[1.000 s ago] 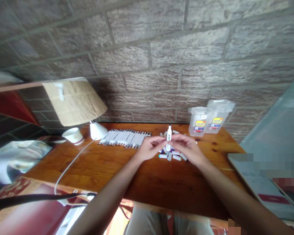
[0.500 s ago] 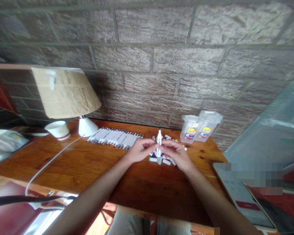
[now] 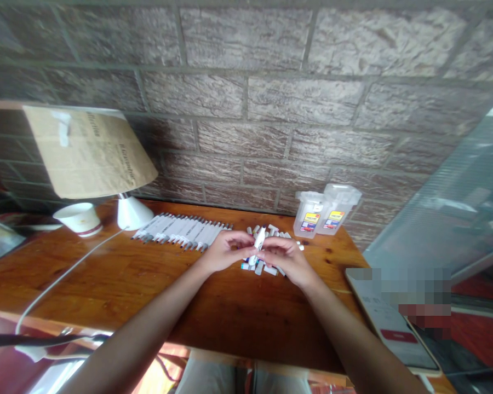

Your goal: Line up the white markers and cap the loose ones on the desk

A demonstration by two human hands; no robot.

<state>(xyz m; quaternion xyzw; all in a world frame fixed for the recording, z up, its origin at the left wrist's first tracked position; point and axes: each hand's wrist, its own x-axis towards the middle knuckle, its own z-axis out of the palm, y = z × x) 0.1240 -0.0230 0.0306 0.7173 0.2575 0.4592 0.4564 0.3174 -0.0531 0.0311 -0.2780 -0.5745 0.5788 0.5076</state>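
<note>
"Marker (image 3: 257,244) first: where is it?"

"Between both hands, over the desk (image 3: 230,312). Make it the centre of a clock, with the brick wall (image 3: 254,98) at twelve; its upper end leans toward one."

"And the fingers?"

"Left hand (image 3: 230,251), at nine: thumb and fingers pinching the marker. Right hand (image 3: 287,258), at three: pinching it as well, the two thumbs nearly meeting on the near side."

"What's just beneath?"

"A heap of short white pieces (image 3: 270,270), some with coloured ends. The hands hide part of it, so I can't tell how many."

"Further out?"

"Between nine and ten, a row of markers (image 3: 181,232) laid side by side, and past it a lamp (image 3: 92,153) with a brown paper shade, then a paper cup (image 3: 79,220). Toward two, two clear boxes (image 3: 309,218) with yellow labels, standing side by side. At four, a tablet (image 3: 388,320)."
</note>
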